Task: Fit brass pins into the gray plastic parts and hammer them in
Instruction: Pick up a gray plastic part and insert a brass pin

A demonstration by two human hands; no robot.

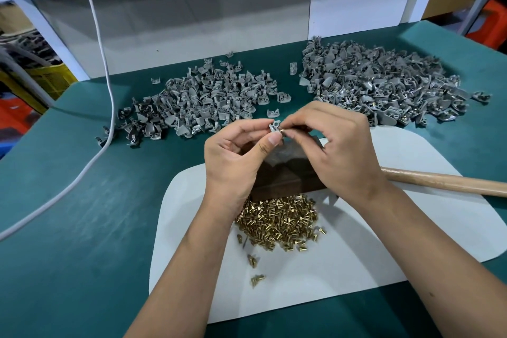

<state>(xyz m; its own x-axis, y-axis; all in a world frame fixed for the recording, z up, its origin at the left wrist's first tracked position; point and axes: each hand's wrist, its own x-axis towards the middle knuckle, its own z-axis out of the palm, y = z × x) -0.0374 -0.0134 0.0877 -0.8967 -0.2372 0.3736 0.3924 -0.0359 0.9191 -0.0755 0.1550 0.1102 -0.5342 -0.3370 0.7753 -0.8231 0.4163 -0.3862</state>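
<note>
Pinching gray part [273, 128] in left hand [233, 162] at frame centre; right hand [333, 145] grip pinching brass pin [281, 131], just right of it, long axis pointing leftward.

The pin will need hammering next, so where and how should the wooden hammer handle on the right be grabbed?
Grip the wooden handle on its bare stretch lying on the white mat, coming down from above with the right hand, fingers wrapped across it. It lies flat, nearly level, running right from behind that hand. Its head end is hidden there, so the exposed shaft is probably the only free hold.
</note>
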